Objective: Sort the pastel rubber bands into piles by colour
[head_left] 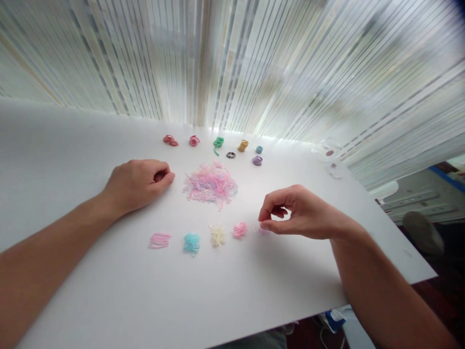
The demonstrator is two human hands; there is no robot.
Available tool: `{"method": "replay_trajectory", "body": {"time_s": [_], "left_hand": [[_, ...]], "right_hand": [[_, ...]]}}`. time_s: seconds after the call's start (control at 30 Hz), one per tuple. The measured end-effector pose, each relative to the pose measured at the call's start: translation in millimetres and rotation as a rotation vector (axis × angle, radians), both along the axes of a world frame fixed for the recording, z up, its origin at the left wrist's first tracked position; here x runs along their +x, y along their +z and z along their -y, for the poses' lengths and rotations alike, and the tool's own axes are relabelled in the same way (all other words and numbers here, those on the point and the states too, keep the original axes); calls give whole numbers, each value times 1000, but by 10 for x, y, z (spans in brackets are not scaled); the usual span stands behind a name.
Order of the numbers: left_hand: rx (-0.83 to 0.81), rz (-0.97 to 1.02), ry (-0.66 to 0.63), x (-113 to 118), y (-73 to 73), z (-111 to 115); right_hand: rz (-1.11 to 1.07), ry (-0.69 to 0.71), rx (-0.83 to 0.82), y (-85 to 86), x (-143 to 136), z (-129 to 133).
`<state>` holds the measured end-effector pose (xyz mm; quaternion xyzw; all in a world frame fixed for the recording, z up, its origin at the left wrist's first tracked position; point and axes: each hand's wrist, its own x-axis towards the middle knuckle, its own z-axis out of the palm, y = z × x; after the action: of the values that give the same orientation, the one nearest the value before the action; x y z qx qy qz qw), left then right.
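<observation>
A mixed pile of pastel bands [211,184] lies mid-table. In front of it, small groups sit in a row: pink-lilac bands [160,240], blue bands [191,244], cream bands [218,236] and pink bands [240,230]. My left hand [140,184] rests left of the pile with fingers curled closed; anything inside is hidden. Thumb and forefinger of my right hand [296,213] come together at the right end of the row, above a few faint lilac bands [264,231] that it partly covers. What the pinch holds is too small to make out.
Behind the pile are red coils [170,140], a pink coil [194,140], a green coil [218,142], a yellow coil [243,145], blue [259,150] and purple coils [257,160], and a dark ring [231,155]. Clear discs [333,169] lie at the white table's [109,291] back right.
</observation>
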<state>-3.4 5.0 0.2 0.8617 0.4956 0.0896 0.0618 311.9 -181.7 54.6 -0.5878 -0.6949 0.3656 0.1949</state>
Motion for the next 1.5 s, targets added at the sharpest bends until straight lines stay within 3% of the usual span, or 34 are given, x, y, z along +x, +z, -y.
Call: {"method": "replay_trajectory", "body": {"time_s": [0.23,0.57,0.87,1.13,1.5], "left_hand": [[8,-4,-6,-9,25,11],[78,-6,16,-24,-52,-58],[57,-34,10,-30,-20,-32],[60,-47,15,-14,-12,-39],[36,-22,7,3,11,-5]], "right_hand": [[-14,0,158,-171,1,89],[67,12,164,-169,193,111],[137,-56,194,-254,-4,107],[113,142,217,-346,19,10],[138,151,161,-319,44,-84]]}}
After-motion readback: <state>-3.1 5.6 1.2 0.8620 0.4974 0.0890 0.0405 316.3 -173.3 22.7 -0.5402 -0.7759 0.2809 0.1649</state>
